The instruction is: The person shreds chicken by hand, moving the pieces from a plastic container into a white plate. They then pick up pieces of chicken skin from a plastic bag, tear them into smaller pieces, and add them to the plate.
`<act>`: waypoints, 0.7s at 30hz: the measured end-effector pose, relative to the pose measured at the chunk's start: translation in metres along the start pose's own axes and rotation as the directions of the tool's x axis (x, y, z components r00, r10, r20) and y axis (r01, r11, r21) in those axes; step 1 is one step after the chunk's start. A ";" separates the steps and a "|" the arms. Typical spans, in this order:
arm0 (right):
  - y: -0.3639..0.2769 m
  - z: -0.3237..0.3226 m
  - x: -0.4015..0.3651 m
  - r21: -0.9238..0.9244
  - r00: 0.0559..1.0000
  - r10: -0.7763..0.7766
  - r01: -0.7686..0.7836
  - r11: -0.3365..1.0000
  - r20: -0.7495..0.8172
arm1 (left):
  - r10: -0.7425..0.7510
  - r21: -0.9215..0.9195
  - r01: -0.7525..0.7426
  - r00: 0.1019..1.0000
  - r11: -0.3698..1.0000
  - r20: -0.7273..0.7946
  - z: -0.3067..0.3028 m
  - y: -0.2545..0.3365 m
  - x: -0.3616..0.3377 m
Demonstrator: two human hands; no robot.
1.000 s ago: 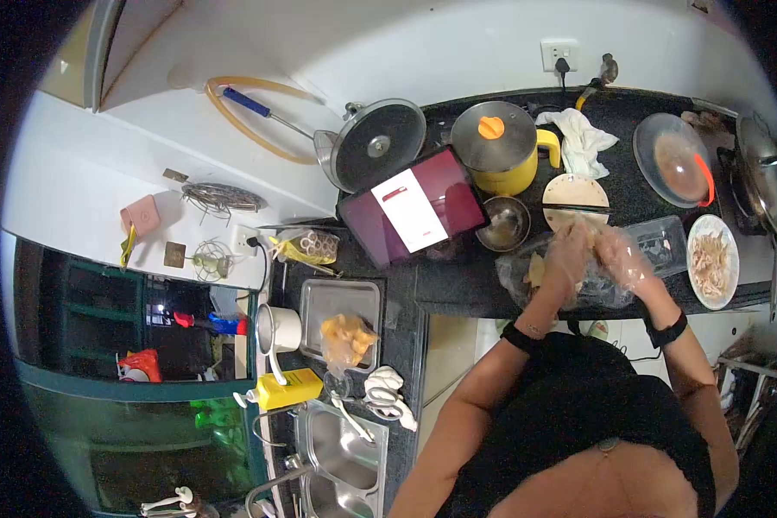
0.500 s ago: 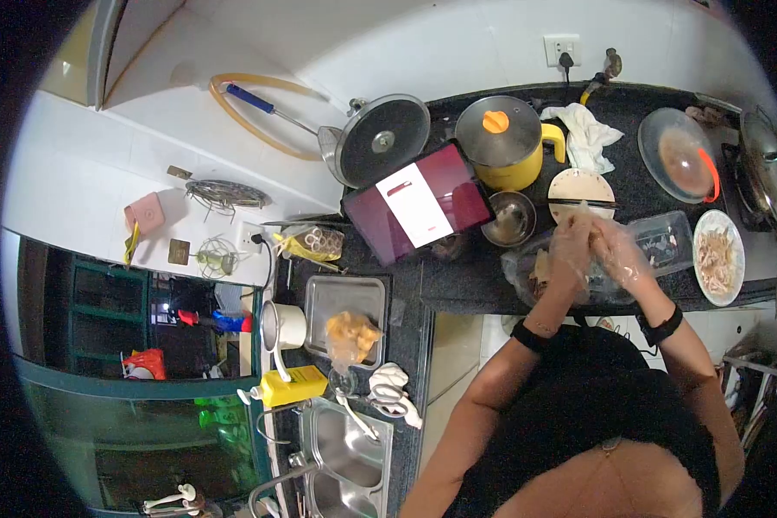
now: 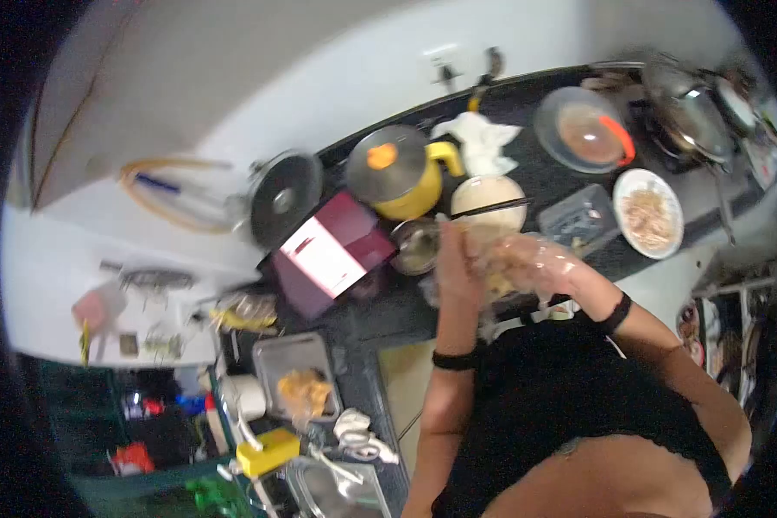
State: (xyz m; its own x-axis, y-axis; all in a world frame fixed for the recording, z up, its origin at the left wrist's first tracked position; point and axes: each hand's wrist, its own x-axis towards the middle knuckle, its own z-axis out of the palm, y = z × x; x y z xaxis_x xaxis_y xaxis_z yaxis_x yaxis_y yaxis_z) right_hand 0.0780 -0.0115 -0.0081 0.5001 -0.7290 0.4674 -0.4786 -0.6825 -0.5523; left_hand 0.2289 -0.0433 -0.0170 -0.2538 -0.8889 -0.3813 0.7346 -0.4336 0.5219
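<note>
My left hand and my right hand are close together over the counter edge, in thin clear plastic gloves. Crinkled plastic spans the gap between them. Motion smears the fingers; the left ones point up towards the chopsticks, and I cannot tell what either hand grips. Just beyond lies a pale round dish with dark chopsticks across it. A small round bowl sits to the left, and a clear plastic tray to the right. Pale food pieces show partly below the hands.
A white plate of shredded food and a bowl with an orange-red handle stand at right. Behind are a yellow pot and a white cloth. A tablet leans at left, above a metal tray and the sink.
The camera view has turned and shifted, so the counter appears tilted and further left. My hands, bunched together before, have drawn slightly apart, with plastic stretched between them.
</note>
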 end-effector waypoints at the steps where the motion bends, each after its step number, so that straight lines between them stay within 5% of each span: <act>1: -0.001 -0.004 -0.004 0.622 0.900 0.412 -0.405 0.670 0.141 | 0.022 0.066 -0.013 0.990 0.998 -0.138 0.020 0.000 -0.008; 2: -0.001 -0.010 -0.007 0.858 0.683 0.562 -0.503 -0.101 0.466 | 0.032 0.048 -0.032 0.999 0.998 -0.010 0.003 -0.008 0.003; 3: -0.001 -0.015 -0.010 0.864 0.671 0.593 -0.495 -0.089 0.446 | 0.003 0.044 -0.003 1.000 0.999 0.016 0.010 -0.011 -0.003; 4: 0.000 -0.021 -0.012 0.875 0.695 0.590 -0.483 -0.039 0.411 | 0.379 0.648 -0.415 0.903 0.639 0.204 0.021 -0.012 -0.012; 5: 0.003 -0.027 -0.017 0.883 0.719 0.582 -0.470 0.007 0.379 | 0.481 0.799 -0.584 0.663 -0.146 0.573 0.027 -0.015 -0.017; 6: 0.010 -0.031 -0.025 0.884 0.718 0.594 -0.467 0.022 0.364 | 0.419 0.830 -0.557 0.744 -0.040 0.520 0.029 -0.019 -0.016; 9: 0.021 -0.049 -0.046 0.874 0.671 0.672 -0.481 0.071 0.315 | 0.260 0.899 -0.435 0.865 -0.042 0.430 0.042 -0.035 -0.020; 11: 0.024 -0.065 -0.062 0.901 0.643 0.723 -0.428 0.067 0.251 | 0.262 0.840 -0.523 0.799 -0.140 0.541 0.046 -0.053 -0.014; 13: 0.028 -0.087 -0.076 0.895 0.555 0.819 -0.427 0.132 0.144 | 0.159 0.845 -0.521 0.850 0.118 0.502 0.058 -0.069 -0.009; 14: 0.036 -0.094 -0.087 0.892 0.531 0.843 -0.419 0.171 0.088 | 0.150 0.844 -0.524 0.849 0.114 0.506 0.058 -0.078 -0.005; 16: 0.038 -0.120 -0.105 0.816 0.440 0.898 -0.509 0.275 -0.028 | -0.044 0.664 -0.300 0.893 0.685 0.449 0.058 -0.093 0.002; 17: 0.043 -0.132 -0.118 0.766 0.407 0.911 -0.567 0.302 -0.058 | -0.056 0.670 -0.302 0.888 0.678 0.456 0.062 -0.098 0.002; 19: 0.068 -0.144 -0.148 0.651 0.348 0.916 -0.652 0.388 -0.197 | -0.024 0.812 -0.450 0.870 0.371 0.493 0.079 -0.105 -0.002; 21: 0.085 -0.155 -0.173 0.606 0.310 0.916 -0.687 0.401 -0.255 | -0.025 0.818 -0.467 0.864 0.335 0.504 0.084 -0.120 0.002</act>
State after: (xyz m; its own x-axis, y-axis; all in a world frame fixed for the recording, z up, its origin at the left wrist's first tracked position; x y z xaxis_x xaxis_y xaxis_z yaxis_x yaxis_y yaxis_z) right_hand -0.1610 0.0489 -0.0294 -0.4677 -0.8644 -0.1847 -0.0981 0.2584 -0.9610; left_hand 0.0870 -0.0058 -0.0163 -0.5547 -0.8310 0.0416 -0.1504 0.1493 0.9773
